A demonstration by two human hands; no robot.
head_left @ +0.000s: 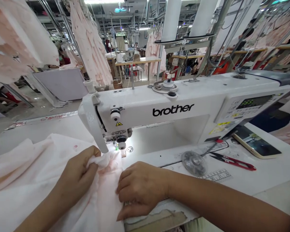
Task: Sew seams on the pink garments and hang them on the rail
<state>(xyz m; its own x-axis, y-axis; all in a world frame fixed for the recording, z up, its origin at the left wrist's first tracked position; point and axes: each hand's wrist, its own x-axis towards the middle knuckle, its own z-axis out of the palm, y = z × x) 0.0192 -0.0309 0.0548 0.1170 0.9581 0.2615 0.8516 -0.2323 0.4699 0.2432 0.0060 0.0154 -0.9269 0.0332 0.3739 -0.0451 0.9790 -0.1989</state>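
A pale pink and white fabric (108, 193) runs beneath the needle area of a white sewing machine (140, 112) and spreads in loose folds to the left. My left hand (81, 170) pinches a gathered fold of it between thumb and fingers, just in front of the needle. My right hand (142, 188) lies at the fabric's right edge, with its fingers curled onto the edge and the thumb lower down, apart from them. The machine's lamp lights the cloth at the presser foot (117, 146); the needle tip itself is too small to make out.
Red-handled thread snips (234, 161), a phone (256, 141) and a clear round disc (194, 163) lie right of my hands. Ruler markings (218, 175) show on the table. Thread cones (171, 21) stand above the machine. Hanging pink garments (90, 45) and other workstations fill the background.
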